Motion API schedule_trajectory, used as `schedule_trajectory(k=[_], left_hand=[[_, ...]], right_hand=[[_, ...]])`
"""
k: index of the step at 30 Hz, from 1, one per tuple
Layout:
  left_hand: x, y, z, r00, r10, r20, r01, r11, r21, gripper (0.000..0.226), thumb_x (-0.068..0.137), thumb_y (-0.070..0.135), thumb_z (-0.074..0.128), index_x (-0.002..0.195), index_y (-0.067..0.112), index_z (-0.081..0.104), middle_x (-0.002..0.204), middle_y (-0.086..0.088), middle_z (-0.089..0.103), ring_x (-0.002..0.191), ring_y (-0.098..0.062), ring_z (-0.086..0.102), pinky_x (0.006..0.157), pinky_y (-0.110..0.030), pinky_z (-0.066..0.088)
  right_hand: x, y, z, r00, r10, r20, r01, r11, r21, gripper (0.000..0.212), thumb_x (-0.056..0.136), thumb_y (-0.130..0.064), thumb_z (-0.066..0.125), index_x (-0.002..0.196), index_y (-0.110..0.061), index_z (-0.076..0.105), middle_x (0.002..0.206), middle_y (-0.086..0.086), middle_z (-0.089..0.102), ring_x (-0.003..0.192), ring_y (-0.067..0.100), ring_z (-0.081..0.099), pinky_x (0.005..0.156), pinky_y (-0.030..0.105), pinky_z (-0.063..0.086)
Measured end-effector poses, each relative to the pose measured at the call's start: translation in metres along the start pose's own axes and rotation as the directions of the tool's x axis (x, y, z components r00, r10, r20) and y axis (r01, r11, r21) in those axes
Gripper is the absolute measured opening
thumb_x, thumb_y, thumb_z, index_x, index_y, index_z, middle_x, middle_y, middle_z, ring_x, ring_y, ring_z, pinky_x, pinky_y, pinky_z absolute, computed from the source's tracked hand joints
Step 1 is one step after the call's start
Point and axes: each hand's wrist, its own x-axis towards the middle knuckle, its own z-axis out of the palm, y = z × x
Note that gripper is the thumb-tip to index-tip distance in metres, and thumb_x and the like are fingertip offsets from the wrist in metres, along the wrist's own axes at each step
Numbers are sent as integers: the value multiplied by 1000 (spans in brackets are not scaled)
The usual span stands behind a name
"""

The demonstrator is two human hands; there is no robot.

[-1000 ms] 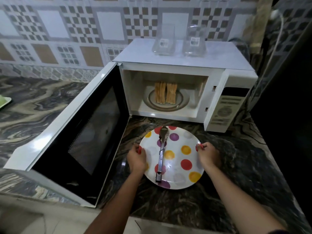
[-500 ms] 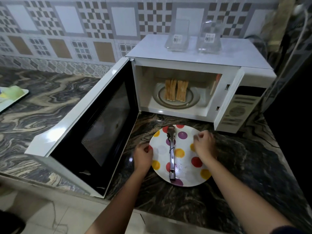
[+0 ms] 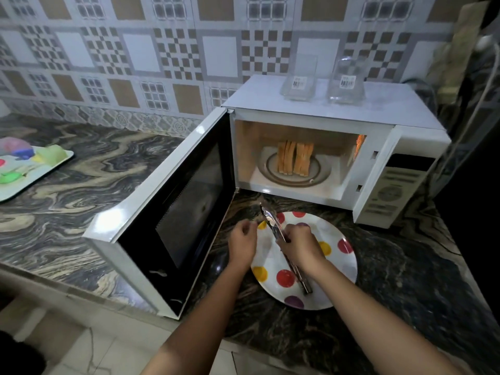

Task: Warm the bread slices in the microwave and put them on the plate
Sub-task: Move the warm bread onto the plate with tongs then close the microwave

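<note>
The right hand (image 3: 297, 247) grips a pair of metal tongs (image 3: 273, 221) around the middle, fingers curled over them. Their tips point toward the microwave and their back end lies over the plate. The left hand (image 3: 242, 239) sits just beside it at the plate's left edge, fingers loosely curled and holding nothing. Under both hands a polka-dot plate (image 3: 339, 277) rests on the dark counter (image 3: 405, 280). Behind it the white microwave (image 3: 311, 110) stands with its door (image 3: 173, 212) swung wide to the left. The bread slices (image 3: 295, 161) stand upright on the turntable inside. Two clear containers (image 3: 299, 82) sit on the microwave's top, and a tray (image 3: 40, 171) lies far left.
</note>
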Motion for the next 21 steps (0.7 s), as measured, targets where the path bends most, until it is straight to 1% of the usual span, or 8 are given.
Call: schedule_trajectory(k=[2,4,7,9,11,14,19,21], left_hand=[[3,16,2,994,-69,90,86,975,-204,36,90,37,58,94,3,66,83,-9,67,80,-21,61,80,-39,49],[5,28,5,982,-98,164,148,932,-330,38,87,40,61,95,4,67,87,-10,69,83,-21,66,79,-36,53],[5,39,13,976,-68,208,150,900,-409,19,87,22,65,91,3,64,81,-12,66,80,-23,66,71,-28,57],[3,43,17,974,-54,221,146,893,-425,14,87,12,63,92,0,62,77,-11,63,76,-24,63,64,-24,57],[3,45,22,972,-68,223,165,877,-452,12,87,11,63,91,-1,61,78,-14,62,79,-29,63,65,-27,57],[4,49,25,974,-123,192,208,824,-527,12,87,12,63,92,1,63,86,-19,64,85,-32,64,67,-28,56],[4,56,23,978,-163,128,207,766,-609,8,88,7,61,92,0,62,79,-10,63,75,-20,62,76,-31,55],[5,57,24,980,-143,136,195,793,-577,6,88,7,60,84,3,63,77,-9,63,74,-19,61,78,-31,54]], right_hand=[[-5,-3,-12,995,-99,-20,98,994,-56,13,86,-29,59,76,-24,55,79,7,65,79,28,63,60,29,41],[-9,-5,-22,982,-188,-28,183,975,-127,12,86,-31,59,84,-20,59,85,5,66,81,26,63,60,29,40],[-13,-4,-34,961,-273,-36,264,951,-161,16,85,-32,59,92,-18,59,91,1,64,85,25,61,62,31,41],[-18,0,-42,955,-288,-64,278,950,-140,12,83,-32,60,84,-20,57,80,-7,57,79,21,56,61,29,37],[-22,8,-49,956,-282,-85,270,953,-137,15,82,-34,61,77,-21,54,71,-10,50,73,16,52,59,29,37],[-28,28,-58,966,-253,-50,240,953,-183,21,84,-39,59,78,-19,56,77,-8,53,74,13,49,56,28,35],[-34,57,-72,987,-13,161,15,1000,-8,37,85,-45,61,61,-22,44,66,-5,46,62,9,45,54,24,30],[-33,60,-75,970,8,245,-20,999,49,34,83,-49,61,68,-20,50,71,-5,51,67,9,50,59,24,35]])
